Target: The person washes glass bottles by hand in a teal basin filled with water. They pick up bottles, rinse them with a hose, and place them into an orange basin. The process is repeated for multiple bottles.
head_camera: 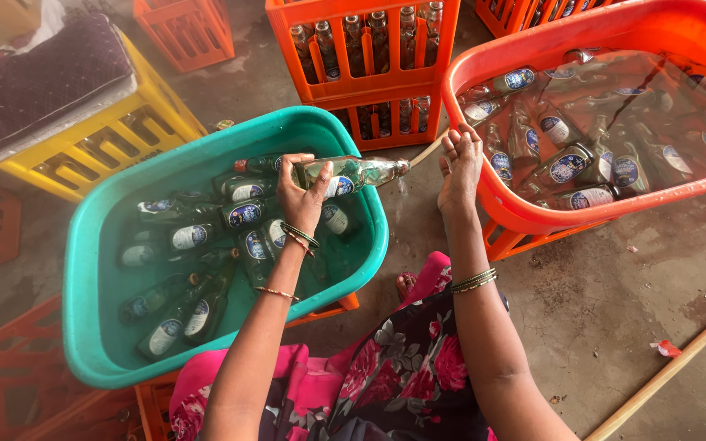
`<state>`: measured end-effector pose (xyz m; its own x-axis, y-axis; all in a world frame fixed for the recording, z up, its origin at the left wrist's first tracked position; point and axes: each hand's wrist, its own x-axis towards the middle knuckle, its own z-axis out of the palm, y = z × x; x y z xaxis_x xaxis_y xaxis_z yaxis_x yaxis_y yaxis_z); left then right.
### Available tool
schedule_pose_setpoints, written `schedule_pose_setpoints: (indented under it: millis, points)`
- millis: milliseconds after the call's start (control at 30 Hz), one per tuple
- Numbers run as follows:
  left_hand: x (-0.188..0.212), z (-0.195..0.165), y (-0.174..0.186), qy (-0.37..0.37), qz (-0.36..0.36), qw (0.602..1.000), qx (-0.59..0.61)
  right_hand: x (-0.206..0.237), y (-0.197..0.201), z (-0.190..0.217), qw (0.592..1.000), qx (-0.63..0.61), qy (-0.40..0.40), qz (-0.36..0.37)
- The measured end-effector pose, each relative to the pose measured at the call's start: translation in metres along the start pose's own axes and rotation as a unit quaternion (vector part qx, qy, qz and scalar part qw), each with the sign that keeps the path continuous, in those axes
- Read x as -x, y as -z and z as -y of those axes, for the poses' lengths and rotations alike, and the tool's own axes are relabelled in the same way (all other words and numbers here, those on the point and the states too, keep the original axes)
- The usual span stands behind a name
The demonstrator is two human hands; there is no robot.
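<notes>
Over teal tub (83,269), left hand (300,196) grips bottle (361,171)

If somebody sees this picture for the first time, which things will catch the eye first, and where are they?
Two bright tubs of water full of glass bottles stand out: a teal tub at the lower left and an orange tub at the upper right. Between them the left hand holds a clear glass bottle sideways over the teal tub's rim, while the right hand rests on the orange tub's edge. Behind, an orange crate holds upright bottles.
</notes>
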<state>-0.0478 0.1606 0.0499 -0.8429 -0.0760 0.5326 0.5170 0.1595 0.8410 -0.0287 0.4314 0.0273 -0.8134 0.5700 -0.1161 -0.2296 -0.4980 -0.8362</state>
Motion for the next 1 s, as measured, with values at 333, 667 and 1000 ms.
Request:
schedule_pose_setpoints:
  millis: [333,667,1000]
  points:
    - [-0.004,-0.002,0.001,-0.009,0.007,1.000,-0.012,0.000,0.000,-0.002,1.000,0.000,0.004,0.001]
    - [-0.004,-0.011,-0.003,-0.008,0.026,1.000,-0.005,-0.002,0.002,-0.003,1.000,-0.005,0.002,0.001]
    - [-0.005,-0.020,-0.008,-0.042,0.038,0.996,-0.067,-0.004,0.002,-0.003,1.000,-0.007,0.000,0.006]
